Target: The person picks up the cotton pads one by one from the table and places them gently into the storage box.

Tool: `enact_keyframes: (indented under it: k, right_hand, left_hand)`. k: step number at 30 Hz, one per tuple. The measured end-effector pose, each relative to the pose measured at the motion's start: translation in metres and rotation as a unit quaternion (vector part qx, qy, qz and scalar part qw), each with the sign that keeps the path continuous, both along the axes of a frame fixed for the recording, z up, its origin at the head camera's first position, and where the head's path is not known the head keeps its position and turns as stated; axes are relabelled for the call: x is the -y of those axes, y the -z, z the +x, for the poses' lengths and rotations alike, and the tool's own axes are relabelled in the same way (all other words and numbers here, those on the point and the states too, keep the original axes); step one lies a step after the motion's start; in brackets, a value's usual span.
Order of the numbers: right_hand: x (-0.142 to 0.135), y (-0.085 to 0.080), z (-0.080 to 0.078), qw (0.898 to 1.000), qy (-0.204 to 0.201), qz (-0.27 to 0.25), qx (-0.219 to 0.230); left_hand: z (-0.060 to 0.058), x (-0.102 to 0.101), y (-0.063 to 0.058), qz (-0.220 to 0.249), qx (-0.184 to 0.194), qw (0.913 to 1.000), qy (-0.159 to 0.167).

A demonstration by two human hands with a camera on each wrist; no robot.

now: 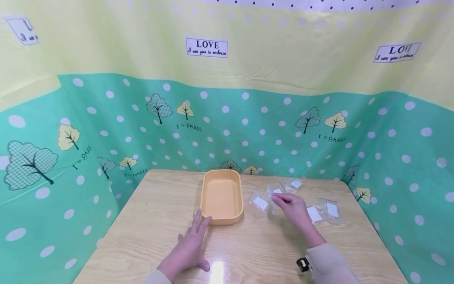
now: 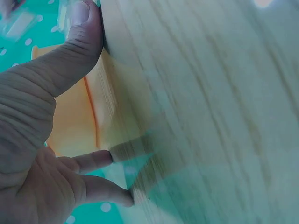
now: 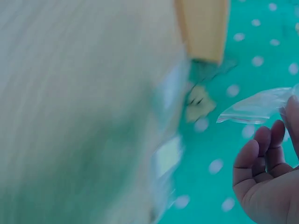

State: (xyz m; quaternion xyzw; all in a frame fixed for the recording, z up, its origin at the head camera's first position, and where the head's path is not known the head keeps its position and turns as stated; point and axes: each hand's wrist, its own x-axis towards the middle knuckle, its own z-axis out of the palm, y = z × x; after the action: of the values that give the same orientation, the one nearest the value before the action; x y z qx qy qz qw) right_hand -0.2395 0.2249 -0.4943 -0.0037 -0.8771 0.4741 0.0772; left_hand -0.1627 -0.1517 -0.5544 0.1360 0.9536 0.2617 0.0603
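My right hand (image 1: 292, 209) pinches a small clear zip bag (image 3: 257, 107) between thumb and fingers, above the right part of the table. In the head view a white piece shows beside that bag; I cannot tell whether it is inside. An orange plastic tray (image 1: 223, 221) stands left of that hand, its inside bare. By the tray's near left corner is my left hand (image 1: 189, 246), fingers spread and holding nothing. Its fingertips (image 2: 124, 198) come down on the tabletop; whether one touches the tray is unclear.
Several clear bags with white pieces lie on the wooden table (image 1: 142, 236): one bag (image 1: 260, 203) right of the tray, another (image 1: 296, 184) farther back, others (image 1: 332, 210) past my right hand. A green and yellow curtain (image 1: 244, 130) surrounds the table's back and sides.
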Motion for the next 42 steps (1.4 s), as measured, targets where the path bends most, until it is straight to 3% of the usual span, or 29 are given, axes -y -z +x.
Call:
enact_keyframes:
  k: [5, 11, 14, 18, 25, 32, 42]
  right_hand:
    - [0.047, -0.012, -0.008, 0.998, -0.032, -0.050, -0.012]
    - [0.100, -0.004, -0.015, 0.993, -0.085, -0.080, -0.015]
    - [0.122, 0.007, -0.017, 0.992, -0.105, -0.063, -0.017]
    - [0.141, 0.026, -0.018, 0.992, -0.116, -0.001, -0.040]
    - [0.153, 0.049, -0.018, 0.982, -0.083, 0.127, -0.113]
    - [0.156, 0.055, -0.018, 0.975, -0.069, 0.175, -0.120]
    - [0.156, 0.053, -0.016, 0.971, -0.079, 0.200, -0.107]
  left_hand:
    - [0.001, 0.001, 0.000, 0.006, 0.002, 1.0000, 0.001]
    - [0.004, 0.000, -0.003, 0.007, 0.004, 1.0000, 0.000]
    - [0.004, -0.001, -0.003, 0.005, 0.001, 1.0000, 0.005]
    - [0.004, -0.001, -0.004, -0.001, -0.006, 0.9999, 0.010]
    - [0.004, 0.000, -0.003, -0.007, -0.015, 0.9998, 0.010]
    - [0.002, 0.000, 0.001, -0.011, -0.022, 0.9997, 0.004]
    - [0.003, 0.000, 0.000, -0.014, -0.028, 0.9994, 0.011]
